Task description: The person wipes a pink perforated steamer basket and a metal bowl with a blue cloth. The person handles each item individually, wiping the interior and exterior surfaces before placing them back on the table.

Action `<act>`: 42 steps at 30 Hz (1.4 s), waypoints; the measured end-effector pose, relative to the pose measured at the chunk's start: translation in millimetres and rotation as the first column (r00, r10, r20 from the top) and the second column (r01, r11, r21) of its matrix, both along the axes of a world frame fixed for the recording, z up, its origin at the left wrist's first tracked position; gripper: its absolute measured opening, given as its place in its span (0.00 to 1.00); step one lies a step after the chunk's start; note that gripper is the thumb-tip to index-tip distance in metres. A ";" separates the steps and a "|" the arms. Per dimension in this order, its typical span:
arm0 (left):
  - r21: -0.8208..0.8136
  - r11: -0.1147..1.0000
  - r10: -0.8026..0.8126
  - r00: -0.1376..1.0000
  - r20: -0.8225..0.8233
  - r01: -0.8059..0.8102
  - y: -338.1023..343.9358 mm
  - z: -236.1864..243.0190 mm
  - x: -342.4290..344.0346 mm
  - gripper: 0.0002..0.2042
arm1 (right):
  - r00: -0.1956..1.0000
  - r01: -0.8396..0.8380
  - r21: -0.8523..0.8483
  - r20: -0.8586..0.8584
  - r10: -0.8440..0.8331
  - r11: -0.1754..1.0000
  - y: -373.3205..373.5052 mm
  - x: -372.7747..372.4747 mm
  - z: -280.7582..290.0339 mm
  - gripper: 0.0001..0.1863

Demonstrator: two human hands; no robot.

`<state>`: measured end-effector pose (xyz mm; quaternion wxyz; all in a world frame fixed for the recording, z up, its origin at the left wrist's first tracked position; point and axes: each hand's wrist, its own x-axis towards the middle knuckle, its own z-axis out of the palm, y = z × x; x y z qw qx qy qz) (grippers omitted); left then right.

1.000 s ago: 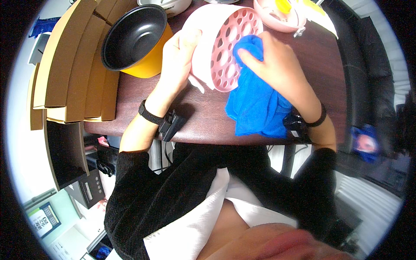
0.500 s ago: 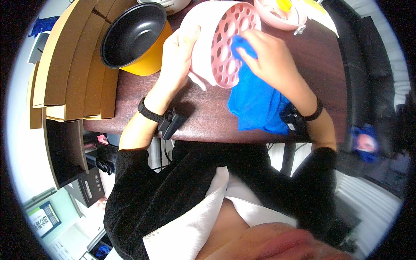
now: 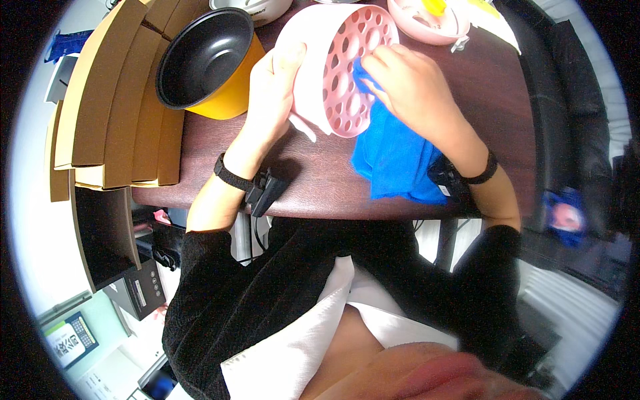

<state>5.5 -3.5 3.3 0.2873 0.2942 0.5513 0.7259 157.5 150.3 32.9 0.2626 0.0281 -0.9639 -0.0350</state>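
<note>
I hold a pink cylindrical container (image 3: 311, 79) on its side, its perforated face (image 3: 340, 113) turned to the right, with a thin pink strip hanging below. My left hand (image 3: 273, 87) is closed on its near left side. My right hand (image 3: 407, 87) is closed on a crumpled blue cloth (image 3: 393, 157), pressing a bunched end of it against the perforations. The rest of the cloth hangs below that hand onto the dark wooden desk (image 3: 500, 127). Some of my right fingertips are hidden by the cloth and hand.
A yellow pot with black interior (image 3: 230, 93) stands left of my hands, beside stacked brown cardboard (image 3: 113, 107). At the back are a white bowl (image 3: 257, 10) and a pink bowl (image 3: 420, 30) with a yellow item inside. A dark padded surface (image 3: 573, 120) lies right of the desk.
My right hand with the cloth has shifted slightly upward on the perforated face, and less of the cloth's bunched end shows. My left hand still grips the container.
</note>
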 end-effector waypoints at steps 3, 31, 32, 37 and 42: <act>0.005 1.000 0.002 1.000 0.004 -0.002 0.9 -1.2 -0.3 0.18 | 0.993 0.095 -0.277 -0.042 -0.111 0.956 -6.2 -0.8 -7.6 0.13; 0.197 0.951 0.248 0.968 -0.037 -0.236 -4.7 4.8 -12.8 0.18 | 0.993 0.007 -0.632 -0.087 -0.080 0.775 26.9 18.9 33.6 0.17; 0.188 0.958 0.223 0.974 -0.026 -0.214 -5.7 4.2 -13.5 0.19 | 0.992 -0.021 -0.492 -0.121 -0.045 0.870 28.8 19.4 35.6 0.17; 0.176 0.975 0.119 0.987 0.105 -0.136 -3.4 1.5 -14.9 0.24 | 0.999 0.019 -0.291 0.037 -0.008 0.957 17.2 20.4 37.7 0.18; 0.242 0.967 -0.001 0.953 0.302 -0.076 -1.1 1.2 -10.9 0.22 | 0.997 0.029 -0.232 0.077 -0.011 0.972 13.5 13.9 23.9 0.16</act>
